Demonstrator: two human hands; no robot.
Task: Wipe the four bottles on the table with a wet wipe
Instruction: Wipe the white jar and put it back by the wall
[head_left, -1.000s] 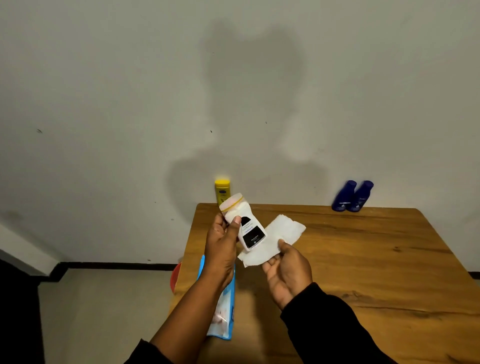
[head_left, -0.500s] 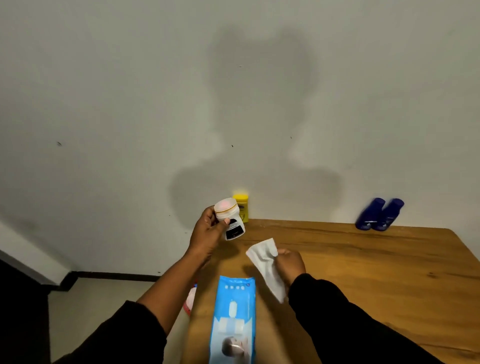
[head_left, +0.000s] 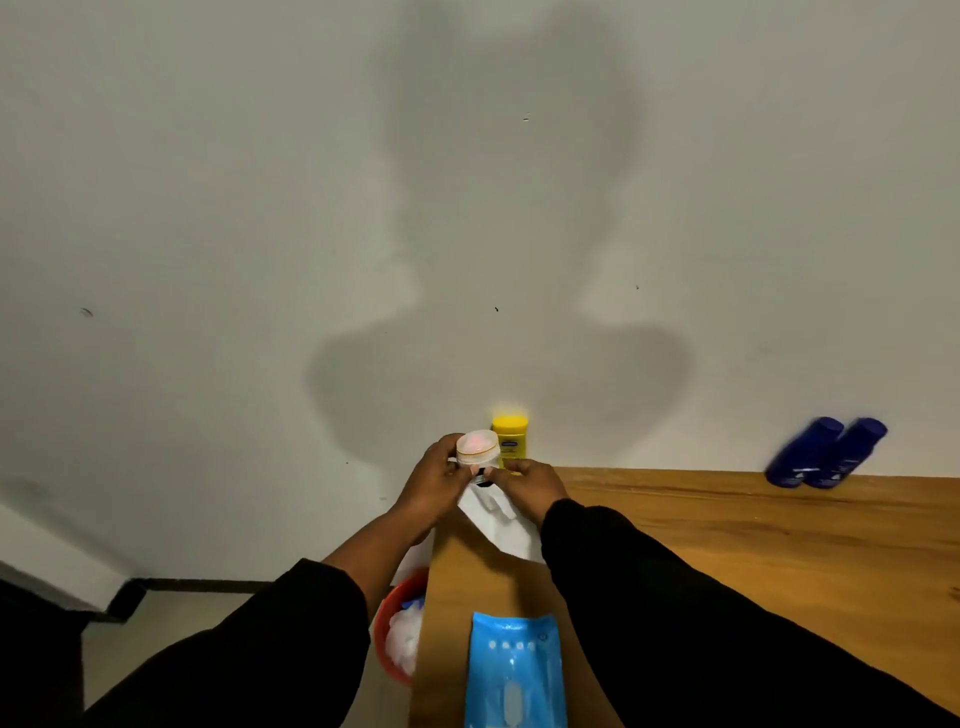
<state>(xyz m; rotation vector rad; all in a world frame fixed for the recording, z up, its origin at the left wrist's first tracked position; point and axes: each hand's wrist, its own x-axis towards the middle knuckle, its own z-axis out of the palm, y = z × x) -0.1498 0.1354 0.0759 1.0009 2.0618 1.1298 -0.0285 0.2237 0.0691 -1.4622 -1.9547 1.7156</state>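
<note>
My left hand (head_left: 434, 486) grips a small white bottle (head_left: 478, 453) with a pale pink cap, held upright above the table's far left corner. My right hand (head_left: 532, 486) presses a white wet wipe (head_left: 501, 525) against the bottle's lower part; the wipe hangs down below both hands. The bottle's body is mostly hidden by fingers and wipe. A yellow bottle (head_left: 510, 436) stands just behind, against the wall. Two dark blue bottles (head_left: 826, 453) lean together at the table's far right edge by the wall.
The wooden table (head_left: 753, 545) runs right from my hands. A blue wet-wipe pack (head_left: 514, 670) lies at its near left. A red bin (head_left: 400, 634) with crumpled white wipes sits on the floor left of the table. A grey wall stands behind.
My right hand has brought the wipe up from the table to the bottle in my left hand. The view has shifted, so the table sits lower and further right.
</note>
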